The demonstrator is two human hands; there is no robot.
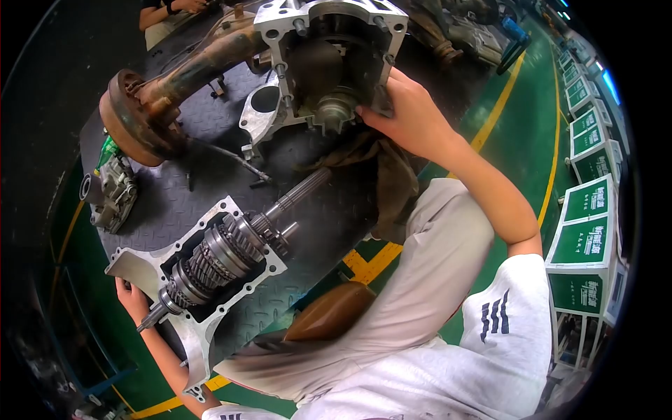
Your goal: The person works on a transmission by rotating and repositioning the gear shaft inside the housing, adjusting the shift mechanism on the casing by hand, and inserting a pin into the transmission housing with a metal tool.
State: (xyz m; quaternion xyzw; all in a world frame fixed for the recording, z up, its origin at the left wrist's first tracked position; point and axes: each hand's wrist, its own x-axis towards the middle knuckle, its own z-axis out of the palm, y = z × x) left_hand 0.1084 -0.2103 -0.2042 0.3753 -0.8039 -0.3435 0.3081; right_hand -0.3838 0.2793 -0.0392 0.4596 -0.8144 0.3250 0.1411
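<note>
On the dark tread-plate table lies a gearbox housing half (199, 329) with a gear and shaft assembly (213, 266) in it; its splined shaft points up and right. My left hand (131, 297) grips the left edge of this housing, its fingers partly hidden beneath. At the top, my right hand (406, 119) is closed on the right wall of a second metal housing (280, 70), thumb inside the opening near a round metal part (336, 107). Part of the right fingers is hidden behind the wall.
A rusty axle with a drum (129, 115) lies at the upper left, a metal casting (115, 192) below it. A brown cloth (395, 182) hangs at the table edge. Another person's hands (189, 5) show at the top. Green-and-white boxes (588, 241) line the right.
</note>
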